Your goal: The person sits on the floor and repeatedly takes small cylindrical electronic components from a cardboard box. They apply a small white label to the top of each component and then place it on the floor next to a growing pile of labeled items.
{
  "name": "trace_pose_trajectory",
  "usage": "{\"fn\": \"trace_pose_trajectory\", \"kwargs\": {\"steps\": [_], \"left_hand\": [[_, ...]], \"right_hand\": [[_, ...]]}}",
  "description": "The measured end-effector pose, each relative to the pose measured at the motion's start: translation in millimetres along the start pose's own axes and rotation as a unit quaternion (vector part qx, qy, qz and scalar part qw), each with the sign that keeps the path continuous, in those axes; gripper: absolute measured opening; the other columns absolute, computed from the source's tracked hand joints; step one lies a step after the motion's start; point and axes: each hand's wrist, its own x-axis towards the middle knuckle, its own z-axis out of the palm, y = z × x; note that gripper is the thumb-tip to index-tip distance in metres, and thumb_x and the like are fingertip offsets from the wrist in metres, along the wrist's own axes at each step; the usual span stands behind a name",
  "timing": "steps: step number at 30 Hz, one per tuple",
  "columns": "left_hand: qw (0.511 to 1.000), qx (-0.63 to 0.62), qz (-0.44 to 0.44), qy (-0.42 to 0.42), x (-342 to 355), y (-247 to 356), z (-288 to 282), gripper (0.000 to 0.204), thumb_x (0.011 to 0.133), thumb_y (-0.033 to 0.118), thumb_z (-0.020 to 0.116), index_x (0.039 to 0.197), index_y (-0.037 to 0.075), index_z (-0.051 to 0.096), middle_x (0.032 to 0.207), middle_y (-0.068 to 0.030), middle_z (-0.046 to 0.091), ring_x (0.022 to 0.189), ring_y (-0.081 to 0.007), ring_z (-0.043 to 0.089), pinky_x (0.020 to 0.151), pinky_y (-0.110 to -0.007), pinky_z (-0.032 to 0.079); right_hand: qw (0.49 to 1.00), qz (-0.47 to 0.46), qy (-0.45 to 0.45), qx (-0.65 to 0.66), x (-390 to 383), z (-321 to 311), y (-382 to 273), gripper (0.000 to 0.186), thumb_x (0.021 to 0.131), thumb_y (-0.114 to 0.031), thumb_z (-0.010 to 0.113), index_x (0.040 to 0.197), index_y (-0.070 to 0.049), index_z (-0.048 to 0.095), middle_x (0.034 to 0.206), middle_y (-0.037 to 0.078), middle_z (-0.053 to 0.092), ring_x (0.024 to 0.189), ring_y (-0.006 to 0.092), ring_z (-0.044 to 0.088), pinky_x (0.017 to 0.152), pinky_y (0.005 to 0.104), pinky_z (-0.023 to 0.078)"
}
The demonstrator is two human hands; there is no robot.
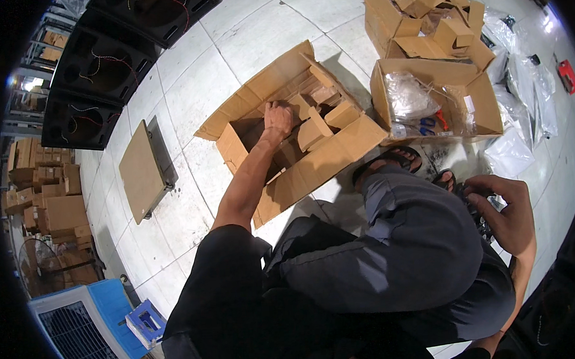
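My left hand reaches down into an open cardboard box on the floor ahead of me. Its fingers are curled beside the upright cardboard inserts, and what they hold, if anything, is hidden. Several inserts and small brown cartons fill the box's right half; its left part lies in shadow. Out to the right, beside my bent knee, my right hand has thumb and fingers closed together. Small dark pieces show under its fingertips, too unclear to name.
A second carton holds clear plastic bags and blue-handled scissors. Behind it stands a box of cardboard scraps. Plastic-wrapped items lie at right. A low wheeled board, black speaker cabinets and a blue-white air cooler stand left.
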Motion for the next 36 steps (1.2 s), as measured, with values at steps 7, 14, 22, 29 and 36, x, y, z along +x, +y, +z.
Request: {"fn": "trace_pose_trajectory", "kwargs": {"steps": [7,14,22,29,36], "left_hand": [[0.974,-0.222,-0.02,0.048,6,1,5,0.04,0.078,0.038,0.068,0.088,0.0,0.068,0.088,-0.0197,0.068,0.091,-0.0324,0.065,0.084,-0.046,0.046],[0.901,-0.399,-0.136,0.103,-55,-39,-96,0.043,0.073,0.035,0.073,0.079,-0.008,0.07,0.066,-0.0178,0.065,0.06,-0.0209,0.063,0.063,-0.038,0.052],[0.419,-0.895,0.005,0.151,-137,0,-170,0.028,0.088,0.023,0.061,0.097,-0.003,0.065,0.093,-0.0064,0.065,0.088,-0.0138,0.06,0.075,-0.029,0.049],[0.098,-0.99,0.047,-0.092,-147,93,-211,0.049,0.096,0.033,0.048,0.13,-0.002,0.041,0.133,-0.0176,0.047,0.117,-0.0309,0.053,0.099,-0.046,0.049],[0.108,-0.961,0.093,-0.239,-123,127,-187,0.065,0.089,0.036,0.055,0.136,-0.003,0.033,0.137,-0.0254,0.042,0.124,-0.0431,0.045,0.103,-0.05,0.044]], "right_hand": [[1.0,0.003,0.017,-0.013,-4,-1,2,0.019,0.078,-0.001,0.066,0.096,0.006,0.066,0.082,0.015,0.069,0.076,0.0205,0.066,0.075,0.0304,0.05],[1.0,-0.008,-0.009,-0.013,-1,2,-7,0.023,0.079,-0.007,0.069,0.098,0.006,0.066,0.088,0.019,0.069,0.081,0.0269,0.069,0.076,0.0326,0.051],[0.997,-0.064,-0.023,-0.028,5,-6,-8,0.02,0.085,-0.012,0.065,0.098,0.004,0.066,0.083,0.016,0.069,0.076,0.0268,0.069,0.07,0.034,0.052],[0.996,-0.059,-0.047,-0.054,9,-6,3,0.02,0.087,-0.016,0.064,0.096,0.002,0.066,0.08,0.02,0.067,0.076,0.0337,0.066,0.069,0.0368,0.051],[0.984,-0.054,-0.15,-0.081,38,1,15,0.022,0.09,-0.022,0.059,0.093,-0.001,0.062,0.073,0.015,0.067,0.074,0.034,0.065,0.069,0.0419,0.049]]}}
